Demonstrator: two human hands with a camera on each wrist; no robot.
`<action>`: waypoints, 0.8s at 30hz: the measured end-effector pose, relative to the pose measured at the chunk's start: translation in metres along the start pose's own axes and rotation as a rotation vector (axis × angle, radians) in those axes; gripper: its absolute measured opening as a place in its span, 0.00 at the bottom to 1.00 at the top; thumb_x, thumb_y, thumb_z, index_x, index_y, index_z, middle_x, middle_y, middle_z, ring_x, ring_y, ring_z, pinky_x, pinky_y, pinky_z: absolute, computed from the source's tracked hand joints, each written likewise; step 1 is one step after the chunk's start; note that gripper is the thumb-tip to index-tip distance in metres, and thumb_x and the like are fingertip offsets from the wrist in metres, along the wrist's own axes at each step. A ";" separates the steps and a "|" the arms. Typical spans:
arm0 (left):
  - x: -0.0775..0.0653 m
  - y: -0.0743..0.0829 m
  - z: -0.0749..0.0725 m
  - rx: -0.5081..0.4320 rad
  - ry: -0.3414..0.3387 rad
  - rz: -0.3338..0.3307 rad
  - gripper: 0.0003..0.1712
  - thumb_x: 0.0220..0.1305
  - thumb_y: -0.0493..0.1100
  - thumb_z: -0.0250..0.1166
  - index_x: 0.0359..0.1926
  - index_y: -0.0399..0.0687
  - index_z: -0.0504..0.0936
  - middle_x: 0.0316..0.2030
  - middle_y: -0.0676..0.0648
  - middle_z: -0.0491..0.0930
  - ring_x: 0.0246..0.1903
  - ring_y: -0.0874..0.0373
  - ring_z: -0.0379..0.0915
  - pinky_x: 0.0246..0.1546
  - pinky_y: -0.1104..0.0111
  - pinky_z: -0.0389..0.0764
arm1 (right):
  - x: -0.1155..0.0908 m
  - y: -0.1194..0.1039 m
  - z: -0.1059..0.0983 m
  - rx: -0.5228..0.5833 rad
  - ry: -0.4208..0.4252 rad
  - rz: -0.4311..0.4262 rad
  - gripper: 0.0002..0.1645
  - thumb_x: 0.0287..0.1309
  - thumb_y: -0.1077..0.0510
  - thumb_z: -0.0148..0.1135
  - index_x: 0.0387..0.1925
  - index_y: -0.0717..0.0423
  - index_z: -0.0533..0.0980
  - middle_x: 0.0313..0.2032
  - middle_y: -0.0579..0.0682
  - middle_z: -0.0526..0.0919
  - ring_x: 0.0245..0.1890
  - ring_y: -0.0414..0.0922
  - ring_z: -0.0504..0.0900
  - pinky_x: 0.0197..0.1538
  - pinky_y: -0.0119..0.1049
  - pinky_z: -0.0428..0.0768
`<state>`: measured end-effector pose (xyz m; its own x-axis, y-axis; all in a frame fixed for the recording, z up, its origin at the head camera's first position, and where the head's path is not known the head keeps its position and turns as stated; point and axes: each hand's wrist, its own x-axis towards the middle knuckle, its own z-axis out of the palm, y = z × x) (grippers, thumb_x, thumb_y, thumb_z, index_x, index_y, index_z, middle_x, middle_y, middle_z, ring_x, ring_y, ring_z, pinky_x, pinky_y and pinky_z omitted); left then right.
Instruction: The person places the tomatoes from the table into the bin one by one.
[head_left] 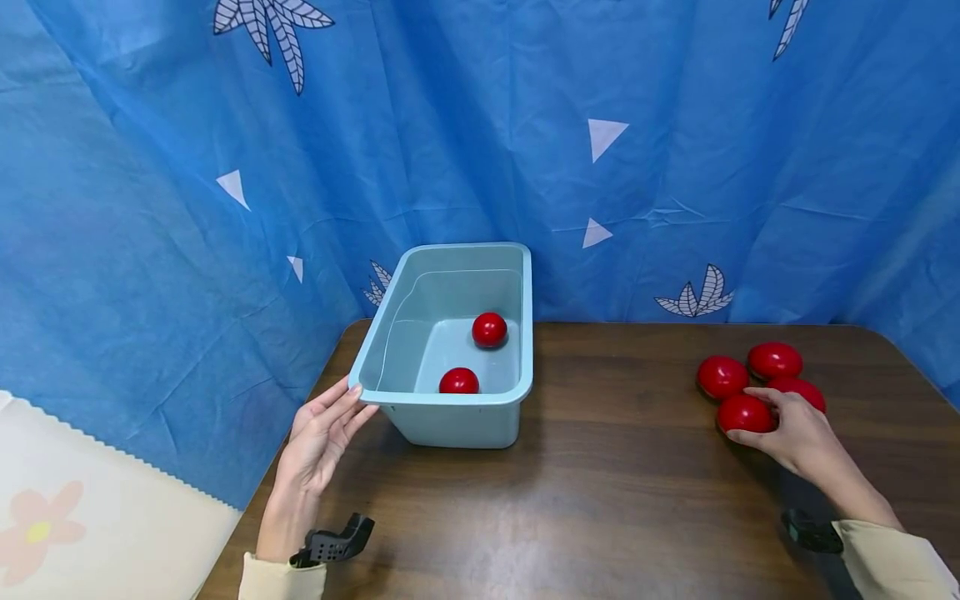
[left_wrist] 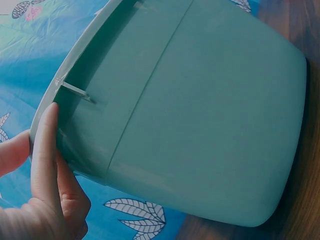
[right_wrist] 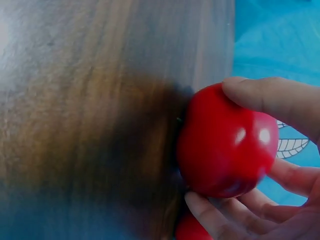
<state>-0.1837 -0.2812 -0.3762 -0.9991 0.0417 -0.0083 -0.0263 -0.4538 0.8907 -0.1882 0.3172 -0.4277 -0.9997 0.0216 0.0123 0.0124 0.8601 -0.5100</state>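
Note:
At the near-left corner of a light blue plastic bin [head_left: 450,423], my left hand [head_left: 318,433] pinches the rim, thumb on one side and fingers beneath the lip. The left wrist view shows those fingers [left_wrist: 45,155] against the bin's outer wall [left_wrist: 210,115]. Two round, glossy red fruits, a farther one [head_left: 489,330] and a nearer one [head_left: 459,381], lie inside the bin. Over on the right, my right hand [head_left: 806,433] holds a round red fruit [right_wrist: 227,145] between thumb and fingers, close over the table. Three more red fruits [head_left: 722,377] cluster beside it, one partly behind the hand.
The dark brown wooden table [head_left: 622,467] stretches between the bin and the fruit cluster. A blue patterned cloth [head_left: 562,167] hangs along the back and left side. A cream cloth with a flower print [head_left: 112,500] shows at lower left.

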 end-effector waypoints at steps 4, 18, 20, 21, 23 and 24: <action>-0.001 0.000 -0.002 -0.015 -0.003 -0.001 0.18 0.78 0.28 0.56 0.53 0.51 0.87 0.57 0.48 0.84 0.57 0.57 0.82 0.56 0.65 0.85 | 0.002 -0.002 0.004 -0.012 -0.007 0.014 0.53 0.46 0.57 0.84 0.63 0.82 0.64 0.55 0.84 0.70 0.49 0.77 0.71 0.43 0.70 0.85; -0.001 0.000 -0.002 -0.019 0.006 -0.018 0.18 0.78 0.29 0.55 0.52 0.51 0.88 0.57 0.48 0.84 0.58 0.55 0.82 0.56 0.64 0.85 | 0.002 -0.003 0.008 -0.006 -0.013 0.041 0.54 0.44 0.55 0.85 0.62 0.81 0.64 0.54 0.84 0.71 0.48 0.78 0.71 0.41 0.70 0.85; 0.000 0.000 -0.001 -0.022 0.003 -0.017 0.18 0.78 0.29 0.55 0.53 0.51 0.87 0.57 0.48 0.84 0.58 0.55 0.82 0.56 0.64 0.85 | 0.000 -0.005 0.007 -0.001 -0.021 0.043 0.54 0.46 0.53 0.85 0.62 0.81 0.65 0.54 0.84 0.72 0.47 0.77 0.71 0.40 0.69 0.86; 0.000 0.000 -0.001 -0.023 0.001 -0.017 0.18 0.78 0.29 0.55 0.53 0.50 0.87 0.57 0.47 0.84 0.58 0.55 0.82 0.57 0.64 0.85 | -0.001 -0.005 0.006 0.003 -0.024 0.043 0.54 0.46 0.52 0.85 0.62 0.80 0.65 0.53 0.84 0.72 0.47 0.77 0.72 0.40 0.68 0.86; 0.000 0.000 -0.001 -0.026 -0.002 -0.016 0.17 0.78 0.29 0.56 0.53 0.50 0.87 0.57 0.47 0.84 0.57 0.55 0.82 0.57 0.64 0.84 | -0.003 -0.007 0.005 0.008 -0.021 0.036 0.53 0.47 0.52 0.85 0.62 0.80 0.65 0.53 0.83 0.72 0.47 0.77 0.72 0.40 0.67 0.86; 0.000 0.000 -0.001 -0.024 -0.002 -0.013 0.17 0.78 0.29 0.56 0.53 0.50 0.87 0.57 0.47 0.84 0.57 0.55 0.82 0.57 0.64 0.84 | -0.004 -0.009 0.005 0.011 -0.017 0.032 0.53 0.47 0.51 0.84 0.62 0.79 0.66 0.53 0.83 0.72 0.47 0.77 0.72 0.40 0.67 0.86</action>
<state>-0.1841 -0.2821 -0.3765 -0.9986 0.0500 -0.0190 -0.0405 -0.4748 0.8792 -0.1848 0.3071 -0.4278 -0.9990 0.0397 -0.0189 0.0437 0.8536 -0.5191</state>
